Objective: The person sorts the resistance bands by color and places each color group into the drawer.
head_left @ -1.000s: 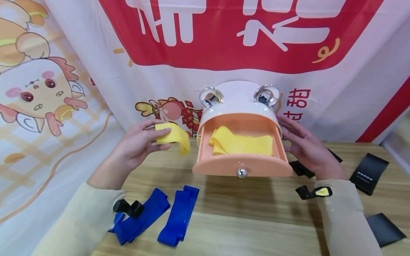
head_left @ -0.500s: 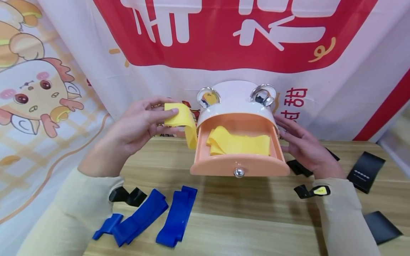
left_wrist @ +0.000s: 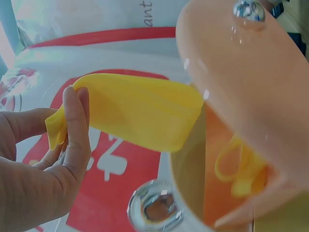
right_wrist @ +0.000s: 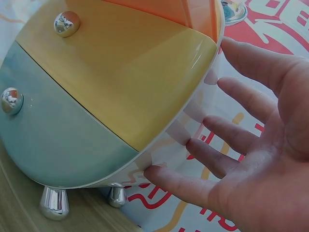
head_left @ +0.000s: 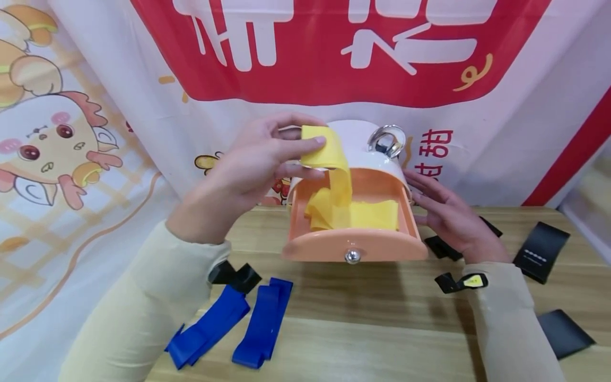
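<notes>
In the head view my left hand (head_left: 260, 156) pinches a flat yellow resistance band (head_left: 319, 151) between thumb and fingers, and its loose end hangs over the pulled-out orange drawer (head_left: 324, 246). Another folded yellow band (head_left: 379, 215) lies inside that drawer. The left wrist view shows the held band (left_wrist: 140, 111) stretched out as a wide strip from the fingertips toward the drawer. My right hand (head_left: 444, 212) has its fingers spread along the side of the white rounded cabinet (head_left: 355, 140). In the right wrist view its fingertips (right_wrist: 154, 173) touch the cabinet's glossy wall.
Blue bands (head_left: 262, 323) lie on the wooden table (head_left: 363, 339) at front left. Black bands (head_left: 541, 252) lie at the right. Below the orange drawer are a closed yellow drawer (right_wrist: 130, 77) and a teal drawer (right_wrist: 63, 130). A printed curtain (head_left: 286, 85) hangs behind.
My left hand has moved right and up with the yellow band, from beside the cabinet to over the orange drawer. My right hand stays at the cabinet's side.
</notes>
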A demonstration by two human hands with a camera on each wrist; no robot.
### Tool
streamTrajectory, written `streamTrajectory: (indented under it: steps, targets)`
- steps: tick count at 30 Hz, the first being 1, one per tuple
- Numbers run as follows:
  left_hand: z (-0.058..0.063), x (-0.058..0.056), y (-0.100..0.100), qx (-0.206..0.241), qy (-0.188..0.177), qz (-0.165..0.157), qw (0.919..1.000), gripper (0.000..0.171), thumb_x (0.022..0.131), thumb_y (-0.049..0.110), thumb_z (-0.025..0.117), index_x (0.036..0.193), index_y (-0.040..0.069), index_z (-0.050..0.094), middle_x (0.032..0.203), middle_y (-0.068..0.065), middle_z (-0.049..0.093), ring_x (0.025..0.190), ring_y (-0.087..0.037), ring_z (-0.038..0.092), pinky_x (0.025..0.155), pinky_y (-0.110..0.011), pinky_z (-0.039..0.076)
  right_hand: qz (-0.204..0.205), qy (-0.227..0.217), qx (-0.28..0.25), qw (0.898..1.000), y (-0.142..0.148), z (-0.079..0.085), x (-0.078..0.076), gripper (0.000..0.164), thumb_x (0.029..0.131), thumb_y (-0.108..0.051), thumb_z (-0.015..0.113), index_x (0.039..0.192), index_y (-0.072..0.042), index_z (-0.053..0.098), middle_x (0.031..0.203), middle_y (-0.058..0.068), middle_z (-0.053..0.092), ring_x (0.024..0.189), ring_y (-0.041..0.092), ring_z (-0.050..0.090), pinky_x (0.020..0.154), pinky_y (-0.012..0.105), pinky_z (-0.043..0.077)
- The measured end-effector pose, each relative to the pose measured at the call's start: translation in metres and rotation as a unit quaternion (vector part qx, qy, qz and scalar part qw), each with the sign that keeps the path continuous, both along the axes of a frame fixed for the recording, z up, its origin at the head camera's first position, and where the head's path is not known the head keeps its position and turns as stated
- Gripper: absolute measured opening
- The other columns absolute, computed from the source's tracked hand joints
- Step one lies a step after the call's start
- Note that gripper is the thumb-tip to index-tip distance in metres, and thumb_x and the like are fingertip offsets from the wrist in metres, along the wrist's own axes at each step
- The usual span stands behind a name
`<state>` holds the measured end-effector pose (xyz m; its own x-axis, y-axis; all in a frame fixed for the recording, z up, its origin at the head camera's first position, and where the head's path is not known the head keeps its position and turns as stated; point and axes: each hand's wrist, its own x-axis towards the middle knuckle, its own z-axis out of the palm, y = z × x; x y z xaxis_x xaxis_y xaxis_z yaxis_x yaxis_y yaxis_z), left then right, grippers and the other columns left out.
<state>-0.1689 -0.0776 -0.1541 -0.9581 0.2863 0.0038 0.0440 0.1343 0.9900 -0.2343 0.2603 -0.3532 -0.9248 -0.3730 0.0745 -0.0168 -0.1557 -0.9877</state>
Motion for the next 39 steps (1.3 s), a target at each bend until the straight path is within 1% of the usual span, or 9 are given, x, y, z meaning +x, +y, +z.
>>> streamTrajectory:
  steps: [6,10,13,15,19,22,27,31,39]
  targets:
    - [-0.007,-0.003,0.026,0.016,-0.029,-0.006,0.9994,0.035,0.103,0.015,0.073,0.136,0.015,0.065,0.135,-0.008,0.066,0.119,-0.027,0.071,0.09,-0.038,0.067,0.003,-0.009,0.014,1.0,-0.007,-0.001,-0.004,0.06,0.112,-0.023,0.058,0.168,-0.03,0.038,0.178,0.005,0.028,0.131,0.006,0.066,0.098,0.036,0.064]
    - [-0.012,-0.004,0.038,0.038,-0.028,-0.027,0.9985,0.032,0.103,0.013,0.072,0.134,0.014,0.067,0.133,-0.008,0.068,0.118,-0.027,0.072,0.096,-0.043,0.066,0.012,-0.007,0.014,1.0,-0.01,0.0,-0.005,0.061,0.112,-0.023,0.058,0.169,-0.029,0.036,0.178,0.007,0.026,0.131,0.007,0.066,0.098,0.034,0.064]
    - [-0.019,-0.006,0.044,0.057,-0.025,-0.045,0.9971,0.03,0.103,0.01,0.071,0.133,0.011,0.067,0.132,-0.01,0.07,0.118,-0.028,0.072,0.098,-0.046,0.065,0.016,-0.003,0.008,1.0,-0.01,0.001,-0.004,0.061,0.113,-0.02,0.056,0.169,-0.027,0.034,0.177,0.009,0.025,0.128,0.008,0.068,0.097,0.032,0.064]
    - [-0.026,-0.008,0.045,0.054,-0.04,-0.043,0.9968,0.03,0.104,0.01,0.071,0.133,0.012,0.067,0.132,-0.009,0.07,0.117,-0.027,0.072,0.098,-0.046,0.065,0.017,-0.004,0.004,1.0,-0.01,0.001,-0.003,0.061,0.112,-0.019,0.057,0.169,-0.027,0.034,0.177,0.009,0.025,0.127,0.008,0.069,0.097,0.032,0.064]
    - [-0.04,-0.012,0.041,0.02,-0.082,-0.017,0.9963,0.032,0.104,0.011,0.071,0.135,0.014,0.066,0.133,-0.009,0.067,0.115,-0.027,0.075,0.09,-0.04,0.067,0.012,-0.001,0.007,1.0,-0.008,0.001,-0.003,0.061,0.113,-0.019,0.056,0.169,-0.027,0.035,0.178,0.008,0.023,0.13,0.008,0.066,0.097,0.033,0.064]
    - [-0.046,-0.016,0.037,0.004,-0.094,0.001,0.9956,0.032,0.104,0.011,0.071,0.135,0.013,0.066,0.133,-0.011,0.067,0.113,-0.029,0.076,0.084,-0.035,0.067,0.005,0.003,0.009,1.0,-0.006,0.0,-0.001,0.06,0.113,-0.02,0.056,0.169,-0.027,0.036,0.177,0.008,0.024,0.13,0.007,0.065,0.096,0.032,0.065]
    - [-0.052,-0.02,0.031,-0.071,-0.081,0.018,0.994,0.031,0.102,0.015,0.075,0.133,0.016,0.068,0.128,-0.01,0.07,0.107,-0.026,0.077,0.078,-0.031,0.067,0.001,0.003,-0.002,1.0,-0.003,-0.002,0.002,0.059,0.113,-0.019,0.054,0.169,-0.025,0.035,0.175,0.007,0.028,0.131,0.006,0.064,0.096,0.031,0.065]
    - [-0.056,-0.018,0.024,-0.153,-0.048,0.032,0.9865,0.032,0.101,0.02,0.077,0.131,0.021,0.068,0.123,-0.007,0.071,0.104,-0.024,0.077,0.077,-0.031,0.067,-0.001,0.003,-0.01,1.0,-0.002,-0.004,0.002,0.059,0.113,-0.018,0.054,0.169,-0.025,0.035,0.174,0.006,0.029,0.13,0.006,0.066,0.095,0.032,0.065]
    - [-0.062,-0.017,0.013,-0.199,-0.03,0.023,0.9793,0.029,0.1,0.018,0.077,0.129,0.02,0.072,0.117,-0.01,0.068,0.101,-0.025,0.07,0.067,-0.027,0.065,-0.007,-0.001,-0.01,1.0,-0.001,-0.005,0.002,0.059,0.113,-0.019,0.055,0.169,-0.025,0.036,0.174,0.006,0.029,0.129,0.005,0.067,0.095,0.032,0.065]
